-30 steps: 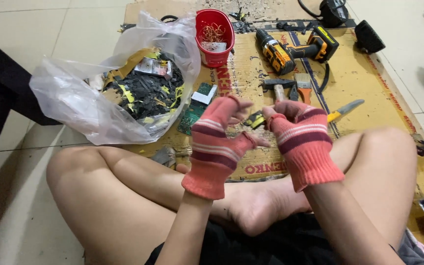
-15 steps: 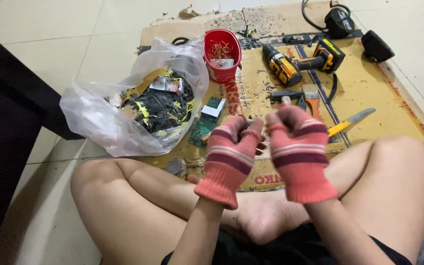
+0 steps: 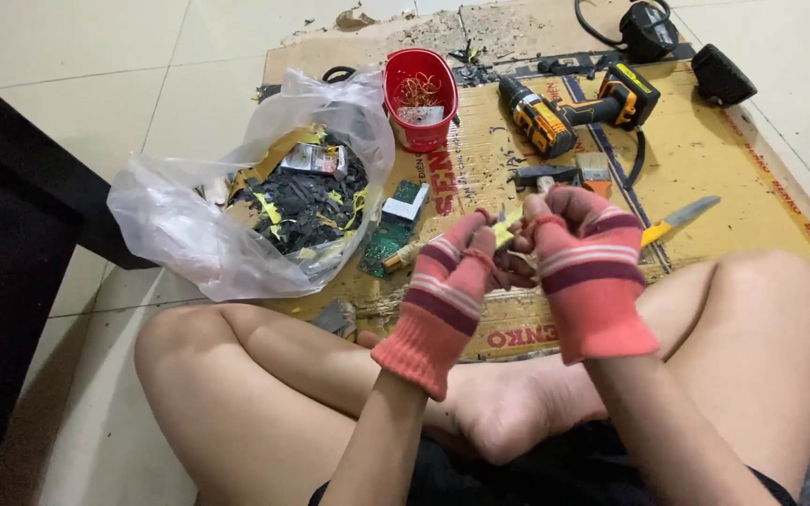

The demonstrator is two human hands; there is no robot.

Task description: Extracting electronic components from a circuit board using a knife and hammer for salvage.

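Yellowish scrap piece (image 3: 506, 228), small and mostly hidden, sits pinched between both gloved hands above the cardboard sheet (image 3: 705, 169). Left hand (image 3: 450, 281) closes round its near end to steady it; right hand (image 3: 581, 251) clamps the far end, seemingly for leverage. Behind the piece lie a green circuit board (image 3: 388, 236), plastic bag (image 3: 236, 215), red tub (image 3: 421, 98) and cordless drill (image 3: 574, 111).

Bright, even indoor light (slight motion blur)
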